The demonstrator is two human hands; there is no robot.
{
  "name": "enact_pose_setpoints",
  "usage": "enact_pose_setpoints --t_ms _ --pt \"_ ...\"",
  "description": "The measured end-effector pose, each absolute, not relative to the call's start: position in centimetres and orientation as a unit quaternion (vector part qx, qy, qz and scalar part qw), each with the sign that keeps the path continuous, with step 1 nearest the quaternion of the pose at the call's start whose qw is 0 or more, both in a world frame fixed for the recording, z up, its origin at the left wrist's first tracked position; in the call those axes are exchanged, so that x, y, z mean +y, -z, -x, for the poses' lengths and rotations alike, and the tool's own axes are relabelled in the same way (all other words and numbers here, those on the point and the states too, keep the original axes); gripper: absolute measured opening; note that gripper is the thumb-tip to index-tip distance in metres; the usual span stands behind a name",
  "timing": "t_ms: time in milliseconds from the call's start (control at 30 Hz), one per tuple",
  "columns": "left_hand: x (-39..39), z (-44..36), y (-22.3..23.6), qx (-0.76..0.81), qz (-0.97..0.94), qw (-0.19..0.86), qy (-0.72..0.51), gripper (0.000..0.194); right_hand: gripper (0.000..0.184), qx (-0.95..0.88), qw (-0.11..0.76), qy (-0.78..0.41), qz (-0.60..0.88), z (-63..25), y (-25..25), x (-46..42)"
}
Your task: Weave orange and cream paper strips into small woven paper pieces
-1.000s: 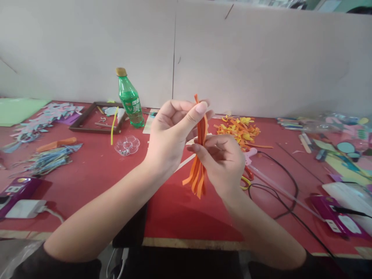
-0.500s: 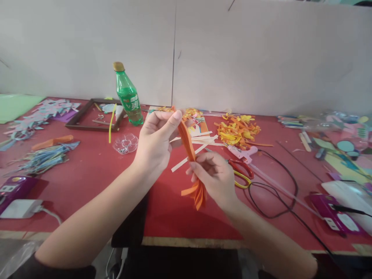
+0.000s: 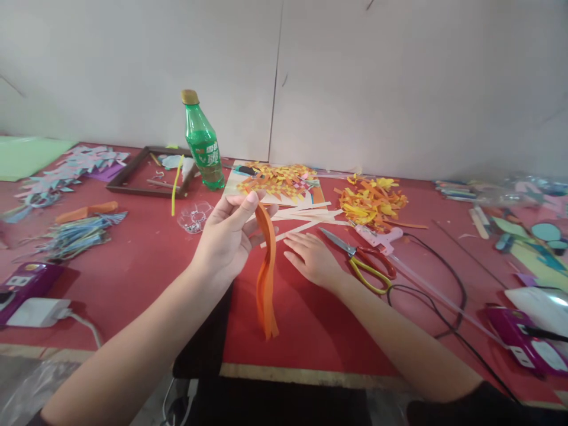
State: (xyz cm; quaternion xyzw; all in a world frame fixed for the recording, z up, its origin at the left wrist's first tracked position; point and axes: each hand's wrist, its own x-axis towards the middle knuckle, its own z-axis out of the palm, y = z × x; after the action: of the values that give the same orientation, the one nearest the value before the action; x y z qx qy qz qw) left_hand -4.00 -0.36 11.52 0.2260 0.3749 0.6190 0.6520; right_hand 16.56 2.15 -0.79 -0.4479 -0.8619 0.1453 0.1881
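Observation:
Orange paper strips (image 3: 267, 278) hang down in a loose bundle, their top ends pinched between the thumb and fingers of my left hand (image 3: 231, 234). My right hand (image 3: 314, 260) rests low over the red table with its fingers stretched out and nothing in it. Its fingertips lie at the near end of some pale paper strips (image 3: 302, 225); whether they touch is hard to tell. Just right of that hand are scissors (image 3: 355, 253) with one red and one yellow handle. Behind the pale strips, a board (image 3: 231, 188) carries many orange and yellow paper pieces.
A pile of yellow and orange strips (image 3: 373, 204) lies at the back right, by a pink glue gun (image 3: 379, 236) with a black cord. A green bottle (image 3: 202, 145) stands near a brown frame (image 3: 128, 168). Purple power strips (image 3: 523, 337) sit at both sides.
My right hand has let go of the orange strips and moved up onto the table. My left hand has come lower, and the strips now hang freely.

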Motion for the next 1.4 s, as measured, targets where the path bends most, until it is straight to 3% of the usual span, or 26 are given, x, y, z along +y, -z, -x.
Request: enact_pose_setpoints --t_ms 133,233,300,400,467,633,767,1200,1400 --pt "-0.2 3.3 -11.5 0.359 -0.238 0.651 -0.625 0.031 0.034 -0.809 0.309 -0.202 0.457 -14.2 -1.1 3.4" --pt "-0.1 2.8 -11.5 0.337 -0.258 0.655 -0.625 0.028 0.037 -0.683 0.435 -0.425 0.404 -12.4 -3.7 2.8" --pt "-0.1 2.6 -11.5 0.327 -0.269 0.653 -0.627 0.026 0.044 -0.59 0.445 -0.591 0.324 -11.5 -5.3 1.7" --pt "-0.2 2.5 -11.4 0.325 -0.285 0.637 -0.639 0.026 0.031 -0.495 0.465 -0.659 0.323 -11.0 -6.8 -0.3" --pt "-0.3 2.4 -11.2 0.326 -0.293 0.629 -0.643 0.025 0.026 -0.474 0.491 -0.641 0.351 -11.2 -7.2 -1.2" --pt "-0.2 2.0 -10.5 0.306 -0.289 0.651 -0.631 0.023 0.036 -0.523 0.558 -0.525 0.374 -11.6 -7.5 -2.1" --pt "-0.1 1.7 -10.5 0.283 -0.266 0.675 -0.628 0.024 0.028 -0.545 0.589 -0.466 0.374 -11.4 -7.7 -2.0" --pt "-0.7 1.6 -10.7 0.261 -0.29 0.682 -0.619 0.023 0.017 -0.597 0.597 -0.388 0.37 -10.9 -9.6 -1.4" --pt "-0.7 1.6 -11.1 0.263 -0.294 0.68 -0.617 0.031 0.014 -0.636 0.589 -0.319 0.383 -11.1 -9.6 -1.6"
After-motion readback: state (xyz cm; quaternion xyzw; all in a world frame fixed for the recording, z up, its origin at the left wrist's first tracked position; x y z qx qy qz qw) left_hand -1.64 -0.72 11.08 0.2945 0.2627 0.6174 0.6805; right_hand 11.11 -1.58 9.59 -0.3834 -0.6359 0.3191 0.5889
